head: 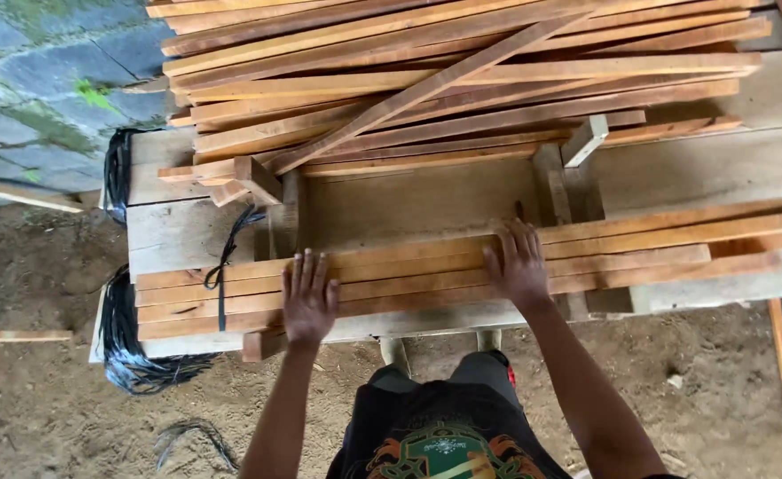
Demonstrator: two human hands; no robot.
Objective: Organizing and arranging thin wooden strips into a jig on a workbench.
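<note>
Head view: hands (413,284) partly covering slats (639,248)

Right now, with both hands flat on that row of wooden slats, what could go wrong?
The slats under the left hand and right hand have rough sawn edges, so splinters seem likely. Only a black strap near one end binds them; the far ends are staggered and could fan apart. The loose slat pile behind lies criss-crossed and might slide onto the hands.

Slat heap (462,80) blocks beyond; bench recess (417,204) open.
</note>
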